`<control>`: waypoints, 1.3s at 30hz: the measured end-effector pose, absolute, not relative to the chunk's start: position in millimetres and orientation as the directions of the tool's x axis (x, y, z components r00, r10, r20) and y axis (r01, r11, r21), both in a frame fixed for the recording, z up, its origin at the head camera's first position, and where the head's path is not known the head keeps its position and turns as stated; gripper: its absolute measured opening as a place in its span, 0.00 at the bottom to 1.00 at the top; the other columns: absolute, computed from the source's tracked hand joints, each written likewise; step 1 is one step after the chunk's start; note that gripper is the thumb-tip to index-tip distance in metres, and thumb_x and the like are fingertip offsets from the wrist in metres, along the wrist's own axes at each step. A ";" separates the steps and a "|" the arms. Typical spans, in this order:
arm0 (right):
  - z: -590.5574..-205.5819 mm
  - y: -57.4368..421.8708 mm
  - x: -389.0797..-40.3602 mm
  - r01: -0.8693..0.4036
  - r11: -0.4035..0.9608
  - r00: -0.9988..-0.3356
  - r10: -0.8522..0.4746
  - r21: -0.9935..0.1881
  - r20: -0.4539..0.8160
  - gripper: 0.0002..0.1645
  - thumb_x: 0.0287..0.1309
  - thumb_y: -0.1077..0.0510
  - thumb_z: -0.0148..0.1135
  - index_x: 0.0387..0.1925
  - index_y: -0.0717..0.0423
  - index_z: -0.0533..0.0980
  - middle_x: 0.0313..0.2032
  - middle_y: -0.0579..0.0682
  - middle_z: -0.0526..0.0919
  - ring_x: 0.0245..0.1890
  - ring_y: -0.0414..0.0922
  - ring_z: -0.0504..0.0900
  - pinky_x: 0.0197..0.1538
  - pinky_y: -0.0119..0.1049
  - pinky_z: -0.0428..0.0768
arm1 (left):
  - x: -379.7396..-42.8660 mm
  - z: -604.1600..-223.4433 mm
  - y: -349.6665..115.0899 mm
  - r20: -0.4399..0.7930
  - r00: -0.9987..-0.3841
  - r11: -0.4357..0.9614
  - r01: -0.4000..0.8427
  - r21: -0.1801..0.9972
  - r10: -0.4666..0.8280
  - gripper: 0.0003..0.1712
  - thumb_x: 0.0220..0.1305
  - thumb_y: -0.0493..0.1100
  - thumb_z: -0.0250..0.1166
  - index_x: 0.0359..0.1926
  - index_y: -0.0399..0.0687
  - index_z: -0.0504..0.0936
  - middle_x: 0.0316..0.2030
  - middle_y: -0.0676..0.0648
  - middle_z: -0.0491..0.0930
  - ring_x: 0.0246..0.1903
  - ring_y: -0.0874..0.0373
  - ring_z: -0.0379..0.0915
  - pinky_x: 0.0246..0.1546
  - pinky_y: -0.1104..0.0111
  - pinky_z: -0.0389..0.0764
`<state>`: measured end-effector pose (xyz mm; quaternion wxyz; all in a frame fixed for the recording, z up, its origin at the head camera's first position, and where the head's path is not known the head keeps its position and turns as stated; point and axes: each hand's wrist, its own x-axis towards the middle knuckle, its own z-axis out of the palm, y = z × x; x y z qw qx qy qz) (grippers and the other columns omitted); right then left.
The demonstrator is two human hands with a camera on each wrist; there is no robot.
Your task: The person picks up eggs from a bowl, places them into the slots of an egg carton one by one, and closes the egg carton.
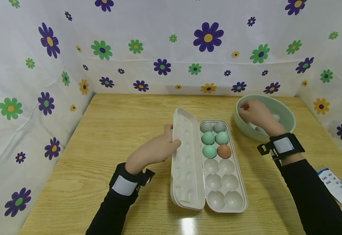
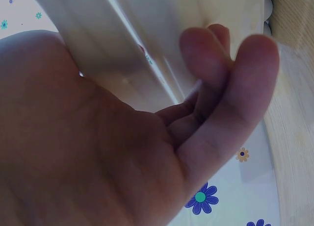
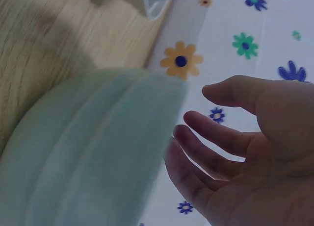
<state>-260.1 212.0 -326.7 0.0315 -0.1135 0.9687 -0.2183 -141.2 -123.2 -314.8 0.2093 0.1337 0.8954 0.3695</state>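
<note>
A white plastic egg carton lies opened, its lid raised on the left side. My left hand holds that lid by its left edge, thumb on the inner face and fingers behind it. Seated in the far cups are two grey eggs, three mint-green eggs and one brown egg. Over the left rim of a pale green bowl is my right hand. The right wrist view shows its fingers loosely bent, thumb apart, nothing between them. Pale eggs in the bowl are partly hidden.
The wooden table is bordered by a flowered cloth at the back and both sides. A printed card in a clear holder lies at the right edge, beside my right sleeve. The carton's nearer cups hold no eggs.
</note>
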 end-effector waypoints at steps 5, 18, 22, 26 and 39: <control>-345.5 224.2 -274.4 -0.172 0.910 -0.981 -0.195 -0.377 -0.024 0.23 0.59 0.53 0.48 0.47 0.68 0.72 0.43 0.65 0.75 0.44 0.58 0.72 0.46 0.56 0.70 | -141.4 -315.9 -123.1 -0.283 -0.873 0.690 0.081 0.719 0.396 0.37 0.67 0.52 0.42 0.68 0.44 0.35 0.20 0.48 0.66 0.17 0.54 0.64 0.18 0.66 0.65; -384.7 236.7 -288.2 -0.132 0.916 -0.990 -0.141 -0.380 0.003 0.22 0.61 0.58 0.49 0.49 0.73 0.62 0.45 0.69 0.66 0.45 0.61 0.67 0.50 0.57 0.67 | -141.5 -316.4 -123.1 -0.277 -0.873 0.682 0.083 0.727 0.402 0.37 0.67 0.52 0.42 0.68 0.44 0.35 0.21 0.48 0.65 0.17 0.54 0.63 0.19 0.66 0.65; -386.8 238.2 -288.7 -0.138 0.912 -0.990 -0.140 -0.387 0.024 0.25 0.59 0.59 0.51 0.51 0.75 0.62 0.47 0.71 0.67 0.47 0.63 0.68 0.52 0.57 0.66 | -141.4 -316.6 -123.6 -0.278 -0.873 0.681 0.081 0.728 0.401 0.37 0.67 0.52 0.42 0.68 0.45 0.35 0.21 0.48 0.65 0.17 0.54 0.63 0.19 0.66 0.65; -387.0 238.3 -288.6 -0.167 0.925 -0.986 -0.147 -0.341 0.083 0.24 0.58 0.56 0.50 0.47 0.75 0.66 0.45 0.73 0.69 0.47 0.65 0.68 0.52 0.59 0.66 | -141.9 -315.9 -123.6 -0.276 -0.873 0.687 0.089 0.721 0.402 0.37 0.67 0.52 0.41 0.68 0.44 0.34 0.21 0.48 0.66 0.17 0.54 0.64 0.19 0.66 0.66; -387.4 234.3 -282.7 -0.124 0.922 -0.960 -0.018 -0.366 0.280 0.29 0.49 0.55 0.61 0.48 0.68 0.64 0.47 0.71 0.61 0.44 0.64 0.67 0.44 0.59 0.71 | -141.9 -316.1 -123.2 -0.276 -0.872 0.695 0.096 0.712 0.404 0.38 0.67 0.52 0.41 0.68 0.43 0.33 0.26 0.45 0.71 0.19 0.55 0.67 0.21 0.65 0.66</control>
